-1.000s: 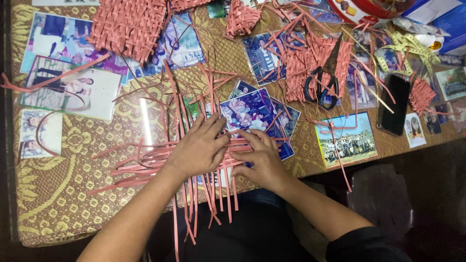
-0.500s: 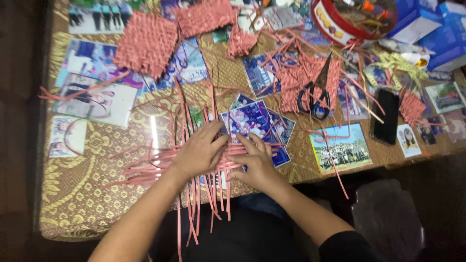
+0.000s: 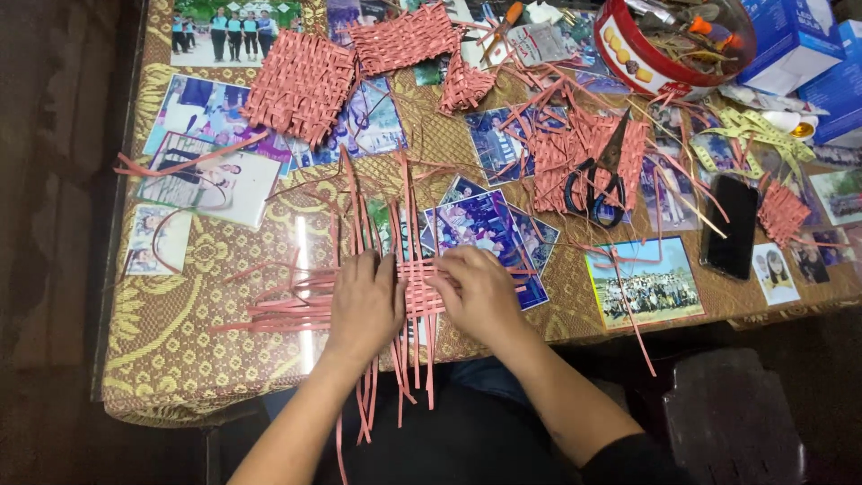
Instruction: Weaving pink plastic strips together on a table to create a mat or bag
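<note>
A small mat of woven pink strips [image 3: 417, 292] lies on the table's front edge, with long loose ends running left, up and down over the edge. My left hand [image 3: 364, 305] lies flat on the mat's left part, pressing the horizontal strips. My right hand [image 3: 480, 292] rests on the mat's right side, its fingertips curled onto the weave. Both hands touch the strips; neither lifts anything.
Finished woven pink squares [image 3: 301, 85] lie at the back, with another [image 3: 404, 38] beside them. Black-handled scissors [image 3: 597, 180] rest on a pink weave. A black phone [image 3: 732, 224], a red round tin [image 3: 687, 40], blue boxes [image 3: 795, 40] and many photographs [image 3: 642, 283] cover the gold-patterned tablecloth [image 3: 180, 341]. A dark stool [image 3: 732, 418] stands below right.
The camera view has shifted so the table sits lower in the frame. Both hands stay on the weave, with my right hand's fingers working slightly leftward over the strips.
</note>
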